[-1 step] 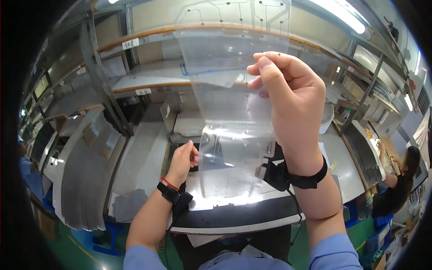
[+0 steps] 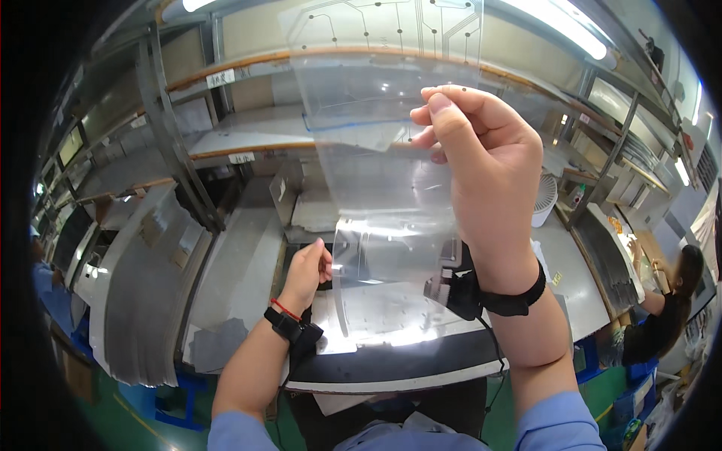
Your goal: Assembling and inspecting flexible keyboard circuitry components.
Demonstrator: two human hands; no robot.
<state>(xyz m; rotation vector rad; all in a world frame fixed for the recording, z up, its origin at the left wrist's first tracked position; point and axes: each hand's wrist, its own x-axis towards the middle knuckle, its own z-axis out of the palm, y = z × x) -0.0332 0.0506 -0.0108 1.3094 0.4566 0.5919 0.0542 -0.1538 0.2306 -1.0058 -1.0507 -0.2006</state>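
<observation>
A clear plastic film (image 2: 376, 177) hangs upright in front of me, with dark printed circuit lines and dots along its top. My right hand (image 2: 492, 154) is raised at the film's right side, thumb and fingers pinched on its edge. Lower down, my left hand (image 2: 307, 272) sits beside the film's left edge with its fingers curled in. Whether those fingers grip the film is hard to make out. Through the film's lower part shows a bright, shiny work surface (image 2: 335, 342).
Metal shelving with wood-edged boards (image 2: 248, 141) spans the back. At left stands a tall stack of grey sheets (image 2: 143, 301); a white fan (image 2: 544, 199) is at right. Black devices with cables are strapped to both wrists. A co-worker (image 2: 669, 308) sits at far right.
The film's upper part has shifted slightly left. My right hand has moved a touch left with it; the left hand is nearly still.
</observation>
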